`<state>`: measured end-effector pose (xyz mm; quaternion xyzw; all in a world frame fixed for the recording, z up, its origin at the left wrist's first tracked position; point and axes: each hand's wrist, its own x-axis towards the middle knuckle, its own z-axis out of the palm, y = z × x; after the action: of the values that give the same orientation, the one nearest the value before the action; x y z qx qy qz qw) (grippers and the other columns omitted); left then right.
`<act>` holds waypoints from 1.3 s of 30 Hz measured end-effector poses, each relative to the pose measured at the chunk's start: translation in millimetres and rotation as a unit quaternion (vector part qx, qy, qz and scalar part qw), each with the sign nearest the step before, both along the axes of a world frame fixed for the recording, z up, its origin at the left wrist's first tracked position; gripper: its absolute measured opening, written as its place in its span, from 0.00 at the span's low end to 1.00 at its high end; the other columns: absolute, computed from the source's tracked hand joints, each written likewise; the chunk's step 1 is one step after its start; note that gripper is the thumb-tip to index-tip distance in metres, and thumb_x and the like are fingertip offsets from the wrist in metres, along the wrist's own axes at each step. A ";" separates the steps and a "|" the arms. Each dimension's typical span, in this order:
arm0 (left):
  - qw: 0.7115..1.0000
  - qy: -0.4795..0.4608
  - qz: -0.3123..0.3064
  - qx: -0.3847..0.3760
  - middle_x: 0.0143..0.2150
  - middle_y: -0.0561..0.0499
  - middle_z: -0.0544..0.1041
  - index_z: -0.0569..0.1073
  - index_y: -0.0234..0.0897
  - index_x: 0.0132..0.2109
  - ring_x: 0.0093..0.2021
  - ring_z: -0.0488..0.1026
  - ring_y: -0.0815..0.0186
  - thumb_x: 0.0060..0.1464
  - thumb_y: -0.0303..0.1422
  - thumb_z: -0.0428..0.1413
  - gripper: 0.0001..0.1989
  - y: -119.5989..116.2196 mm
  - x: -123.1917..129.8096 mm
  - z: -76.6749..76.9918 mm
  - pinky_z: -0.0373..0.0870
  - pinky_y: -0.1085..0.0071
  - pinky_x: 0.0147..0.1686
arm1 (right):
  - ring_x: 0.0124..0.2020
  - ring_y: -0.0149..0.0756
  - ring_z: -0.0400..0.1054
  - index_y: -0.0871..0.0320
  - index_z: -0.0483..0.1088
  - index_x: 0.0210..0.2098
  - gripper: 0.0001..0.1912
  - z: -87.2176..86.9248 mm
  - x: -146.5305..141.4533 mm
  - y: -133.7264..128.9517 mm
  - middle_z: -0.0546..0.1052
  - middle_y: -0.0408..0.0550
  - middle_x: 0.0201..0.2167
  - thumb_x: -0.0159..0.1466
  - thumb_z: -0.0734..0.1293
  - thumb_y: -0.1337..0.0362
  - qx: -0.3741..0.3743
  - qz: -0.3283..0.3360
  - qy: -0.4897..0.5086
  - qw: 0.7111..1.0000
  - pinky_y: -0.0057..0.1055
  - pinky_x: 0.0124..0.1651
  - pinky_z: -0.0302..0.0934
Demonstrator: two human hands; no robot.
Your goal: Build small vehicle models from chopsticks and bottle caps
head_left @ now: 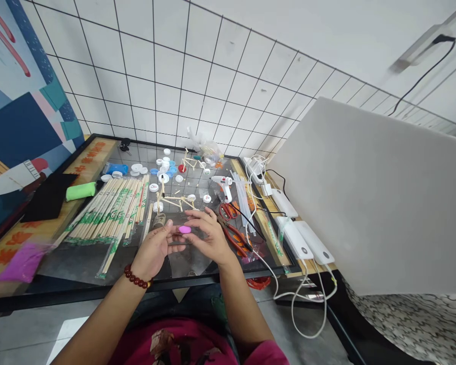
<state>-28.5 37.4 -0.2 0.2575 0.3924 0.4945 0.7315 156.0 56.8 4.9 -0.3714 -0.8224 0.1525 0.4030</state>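
Observation:
A small, smooth lump of purple-pink modelling clay sits between my two hands above the front of the glass tabletop. My left hand, with a beaded bracelet at the wrist, pinches it from the left. From the right, my right hand has its thumb and fingers on the same lump. Just beyond my fingers lies a frame of glued wooden sticks with white bottle caps beside it. A second stick frame stands farther back near a red cap.
Paper-wrapped chopsticks lie left, near a green clay pack and a purple clay packet. To the right are a glue gun, glue sticks, red-handled pliers, scissors and white power banks with trailing cables.

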 end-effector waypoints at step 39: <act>0.999 0.043 -0.012 0.026 0.35 0.45 0.82 0.84 0.34 0.37 0.35 0.76 0.66 0.35 0.40 0.75 0.21 -2.0 5.8 1.9 0.78 0.72 0.32 | 0.56 0.38 0.72 0.49 0.75 0.47 0.08 -3.1 -1.5 0.8 0.78 0.48 0.55 0.68 0.69 0.63 0.011 0.023 0.042 0.999 0.46 0.70 0.43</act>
<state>-22.7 35.4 1.7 0.3020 0.4076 0.4842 0.7129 154.6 57.6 1.8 -0.3411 -0.8148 0.1685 0.4375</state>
